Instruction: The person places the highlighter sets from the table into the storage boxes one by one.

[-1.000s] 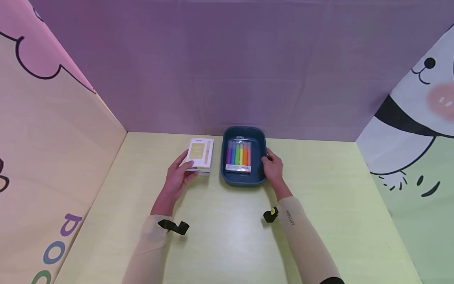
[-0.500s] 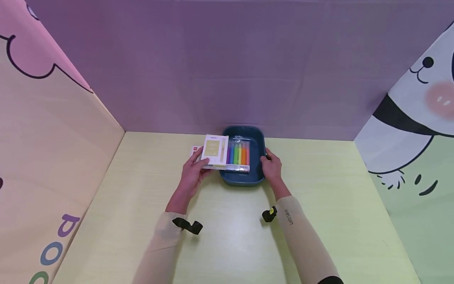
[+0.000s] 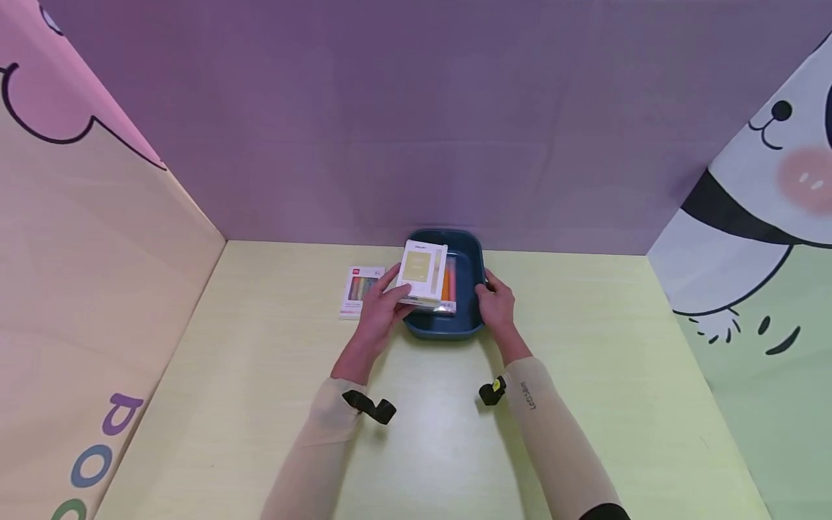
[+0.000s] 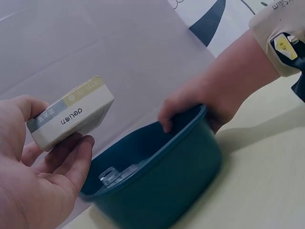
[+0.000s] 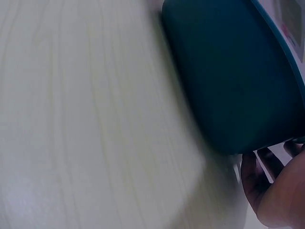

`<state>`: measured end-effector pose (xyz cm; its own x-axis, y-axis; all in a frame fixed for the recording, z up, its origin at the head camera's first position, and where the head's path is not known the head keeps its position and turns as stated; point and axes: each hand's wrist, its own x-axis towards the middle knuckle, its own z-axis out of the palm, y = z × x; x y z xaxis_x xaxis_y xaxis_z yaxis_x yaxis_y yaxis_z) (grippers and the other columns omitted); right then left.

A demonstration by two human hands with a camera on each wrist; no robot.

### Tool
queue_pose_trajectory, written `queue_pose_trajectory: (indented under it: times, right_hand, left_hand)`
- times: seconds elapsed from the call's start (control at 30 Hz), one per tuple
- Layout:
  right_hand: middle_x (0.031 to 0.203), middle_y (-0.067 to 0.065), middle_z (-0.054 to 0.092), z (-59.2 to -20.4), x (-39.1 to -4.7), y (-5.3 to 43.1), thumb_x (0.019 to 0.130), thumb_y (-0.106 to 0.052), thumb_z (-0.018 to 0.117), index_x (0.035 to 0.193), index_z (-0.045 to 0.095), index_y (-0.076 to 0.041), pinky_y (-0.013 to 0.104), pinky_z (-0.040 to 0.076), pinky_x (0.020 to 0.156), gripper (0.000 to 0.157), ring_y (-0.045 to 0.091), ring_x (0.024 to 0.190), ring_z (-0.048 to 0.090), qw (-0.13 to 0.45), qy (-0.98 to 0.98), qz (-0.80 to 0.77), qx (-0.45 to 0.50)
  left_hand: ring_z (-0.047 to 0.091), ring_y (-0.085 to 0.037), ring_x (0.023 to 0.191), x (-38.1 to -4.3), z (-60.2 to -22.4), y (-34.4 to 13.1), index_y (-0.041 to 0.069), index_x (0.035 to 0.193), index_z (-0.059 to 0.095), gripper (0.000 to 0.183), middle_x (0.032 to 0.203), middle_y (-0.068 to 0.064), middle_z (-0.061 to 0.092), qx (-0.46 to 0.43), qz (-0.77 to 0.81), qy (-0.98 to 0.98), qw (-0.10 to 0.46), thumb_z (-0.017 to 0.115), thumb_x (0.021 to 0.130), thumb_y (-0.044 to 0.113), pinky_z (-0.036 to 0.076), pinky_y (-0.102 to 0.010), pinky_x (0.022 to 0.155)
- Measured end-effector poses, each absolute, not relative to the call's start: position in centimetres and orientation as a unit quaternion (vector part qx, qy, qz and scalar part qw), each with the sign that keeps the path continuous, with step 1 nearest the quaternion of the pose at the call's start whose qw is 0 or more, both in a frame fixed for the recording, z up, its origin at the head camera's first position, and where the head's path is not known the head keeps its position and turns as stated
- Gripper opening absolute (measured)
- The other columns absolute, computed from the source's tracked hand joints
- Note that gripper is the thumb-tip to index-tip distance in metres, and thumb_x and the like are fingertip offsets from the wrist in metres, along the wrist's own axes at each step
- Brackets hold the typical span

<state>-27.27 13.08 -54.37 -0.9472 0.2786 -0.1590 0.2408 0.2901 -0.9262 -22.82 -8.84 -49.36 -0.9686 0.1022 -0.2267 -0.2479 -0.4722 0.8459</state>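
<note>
My left hand (image 3: 382, 307) grips a small white box (image 3: 421, 271) with a gold panel, thumb on its top and fingers beneath. The left wrist view shows the printed side of this deli box (image 4: 74, 114). It is held over the left part of a dark blue plastic basin (image 3: 469, 318). Inside the basin lies a clear pack of coloured highlighters (image 3: 450, 289), partly hidden under the box. My right hand (image 3: 497, 300) holds the basin's right rim, thumb over the edge and fingers outside, as the right wrist view also shows at the basin wall (image 5: 233, 81).
A flat white pack with coloured sticks in its window (image 3: 354, 292) lies on the table left of the basin, partly covered by my left hand. A purple backdrop (image 3: 416, 130) rises right behind the basin. Printed side panels (image 3: 741, 282) bound the pale table (image 3: 429, 448).
My left hand has carried the white box rightward from beside the basin to over it, covering part of the highlighters and uncovering the flat pack. My right hand stays on the rim.
</note>
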Motion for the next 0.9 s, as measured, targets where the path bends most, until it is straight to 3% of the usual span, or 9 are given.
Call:
queue_pose_trajectory:
  times: [0.37, 0.57, 0.9]
  right_hand:
    - [0.119, 0.007, 0.051, -54.3, -27.2, 13.0, 0.086, -0.02, 0.047, 0.129, 0.047, -0.022, 0.036, 0.04, 0.087, 0.043, 0.021, 0.1, 0.046, 0.03, -0.805, 0.572, -0.154]
    - [0.119, 0.008, 0.052, -54.5, -27.2, 12.9, 0.086, -0.02, 0.047, 0.128, 0.048, -0.022, 0.036, 0.04, 0.087, 0.042, 0.021, 0.101, 0.046, 0.033, -0.807, 0.569, -0.152]
    - [0.114, 0.008, 0.054, -54.5, -27.6, 12.6, 0.086, -0.019, 0.049, 0.128, 0.048, -0.023, 0.035, 0.041, 0.085, 0.042, 0.02, 0.098, 0.047, 0.04, -0.805, 0.573, -0.149]
  left_hand:
    - [0.057, -0.034, 0.086, -23.5, -49.3, -6.7, 0.031, 0.125, 0.048, 0.046, 0.107, -0.013, 0.057, -0.099, 0.839, 0.527, 0.095, 0.061, 0.082, 0.021, 0.044, -0.038, 0.081]
    - [0.06, -0.026, 0.082, -23.6, -49.1, -6.4, 0.032, 0.126, 0.047, 0.047, 0.107, -0.011, 0.058, -0.09, 0.824, 0.552, 0.086, 0.061, 0.082, 0.025, 0.044, -0.038, 0.082]
    - [0.059, -0.028, 0.089, -24.2, -49.3, -5.4, 0.027, 0.13, 0.044, 0.049, 0.116, -0.011, 0.052, -0.07, 0.844, 0.524, 0.086, 0.06, 0.084, 0.021, 0.043, -0.043, 0.081]
